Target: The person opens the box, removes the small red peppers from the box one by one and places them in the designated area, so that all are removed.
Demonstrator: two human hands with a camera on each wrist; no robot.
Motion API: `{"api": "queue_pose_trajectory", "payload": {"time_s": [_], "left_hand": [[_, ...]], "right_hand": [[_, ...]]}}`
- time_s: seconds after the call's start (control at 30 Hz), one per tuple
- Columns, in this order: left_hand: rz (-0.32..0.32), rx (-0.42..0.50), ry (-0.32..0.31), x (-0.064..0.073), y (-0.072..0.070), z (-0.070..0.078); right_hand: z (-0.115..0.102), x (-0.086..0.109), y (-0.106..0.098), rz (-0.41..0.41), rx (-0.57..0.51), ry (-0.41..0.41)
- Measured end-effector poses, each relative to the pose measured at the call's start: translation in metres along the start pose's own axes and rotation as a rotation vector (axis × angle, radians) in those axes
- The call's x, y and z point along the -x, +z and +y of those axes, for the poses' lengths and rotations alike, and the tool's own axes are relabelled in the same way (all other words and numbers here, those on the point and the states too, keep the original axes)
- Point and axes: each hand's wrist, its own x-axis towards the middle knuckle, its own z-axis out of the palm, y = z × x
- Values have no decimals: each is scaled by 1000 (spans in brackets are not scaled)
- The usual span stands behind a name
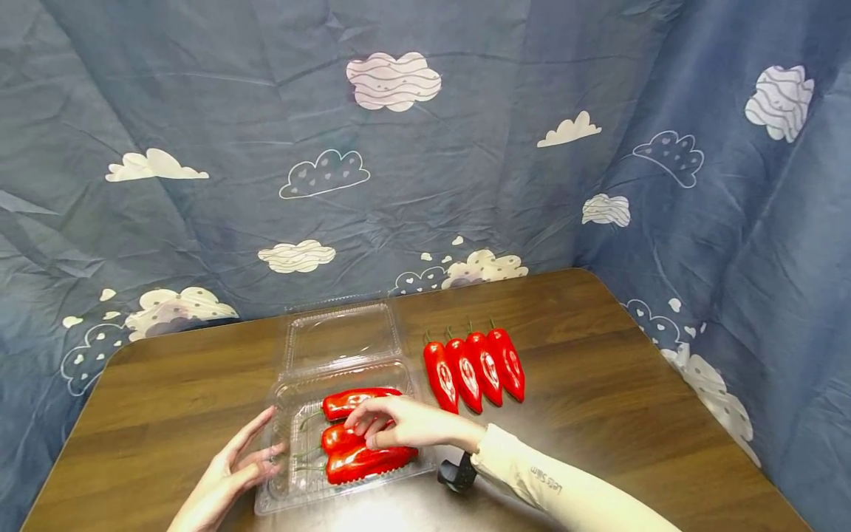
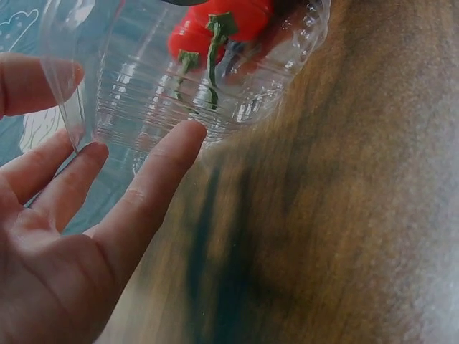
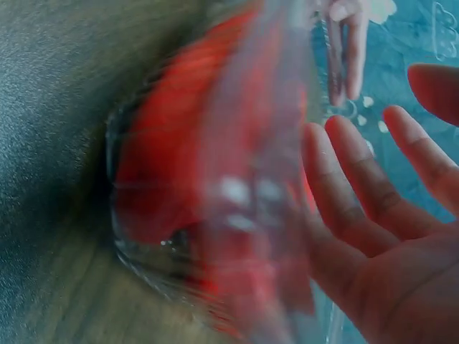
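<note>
A clear box (image 1: 286, 484) sits on the table (image 1: 612, 414), its lid (image 1: 342, 336) folded back beyond its far edge. Inside the box lie three peppers (image 1: 372, 464), red and glossy, their stems towards its left wall. Four peppers (image 1: 488, 369) more lie side by side just right of the box, stems pointing away from the person. Behind the box hangs a blue cloth (image 1: 233, 89) printed with pale clouds. The right hand (image 1: 405, 423) reaches in over the box's right side and hides most of the middle pepper inside it.

The left hand (image 1: 229, 473) is at the box's left wall, fingers and thumb spread well apart, with tips against or just beside the plastic; it does not grip it. The right hand's fingers are loosely bent and apart, gripping nothing; whether a fingertip touches a pepper, I cannot tell (the right wrist view is badly blurred around the box).

A black wrist device (image 1: 456, 474) is just right of the box's near corner. On the sleeve (image 1: 578, 493) right of the box, small upside-down lettering seems to read "Let's Slim".
</note>
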Motion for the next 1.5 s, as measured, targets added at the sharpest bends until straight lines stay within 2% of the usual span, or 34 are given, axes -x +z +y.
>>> {"api": "queue_pose_trajectory", "payload": {"time_s": [0.17,0.33,0.5,0.77,0.97,1.1,1.3,1.5], "left_hand": [[-9,-9,7,0,-1,-1],[6,-43,-26,2,-1,0],[-1,-21,-2,-1,0,-3],[-7,-13,14,-1,0,-5],[-52,31,32,0,-1,-4],[-58,39,29,0,-2,-4],[-68,40,13,1,-3,-3],[-88,55,31,-1,-3,-3]], "right_hand": [[1,-3,8,-5,113,33],[5,-5,14,-14,223,26],[8,-5,15,-21,258,41],[10,-6,17,-44,417,31],[8,-5,17,-37,417,34],[7,-6,17,-47,434,29],[8,-4,16,-52,338,5],[4,2,6,-39,204,-22]]}}
